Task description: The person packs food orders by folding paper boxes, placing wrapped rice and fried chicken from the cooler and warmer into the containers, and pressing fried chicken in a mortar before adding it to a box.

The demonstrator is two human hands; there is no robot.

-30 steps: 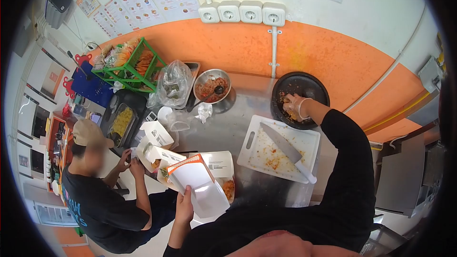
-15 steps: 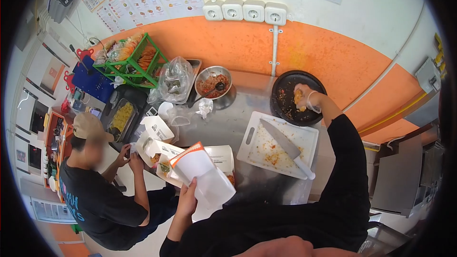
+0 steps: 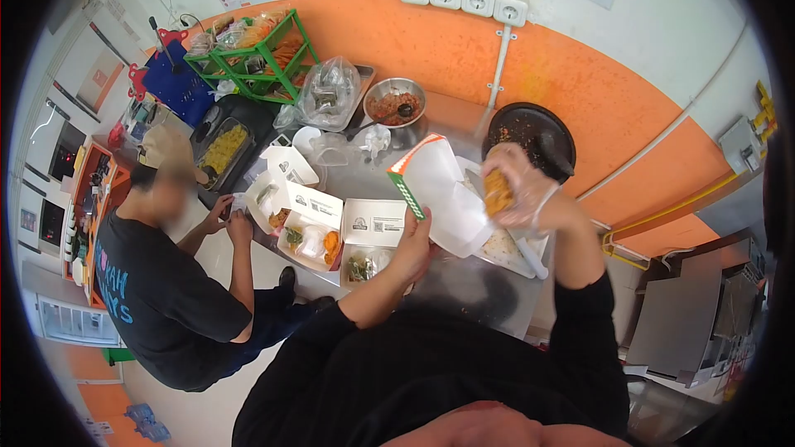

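Observation:
My left hand (image 3: 411, 250) is closed on the edge of an open paper food box (image 3: 443, 190), white inside with an orange and green printed side, tilted above the table. My right hand (image 3: 530, 194), in a clear plastic glove, grips a golden-brown piece of fried chicken (image 3: 497, 193) beside the box's right side. Behind that hand is a round black stone mortar (image 3: 563, 142) with reddish crumbs in it. Below, partly hidden by the box and hand, lies a white cutting board (image 3: 501, 247) with a knife (image 3: 531, 257); only its white handle shows clearly.
Open food boxes (image 3: 377, 223) with food stand left of my left hand. Farther back are a metal bowl (image 3: 396, 108) of red relish with a spoon, a plastic bag (image 3: 327, 95) and a green rack (image 3: 257, 58). A co-worker (image 3: 170, 290) stands at the left, holding something small.
My right hand has lifted the fried chicken out of the mortar and brought it left, towards me. My left hand has raised the paper box and moved it right. The view has shifted.

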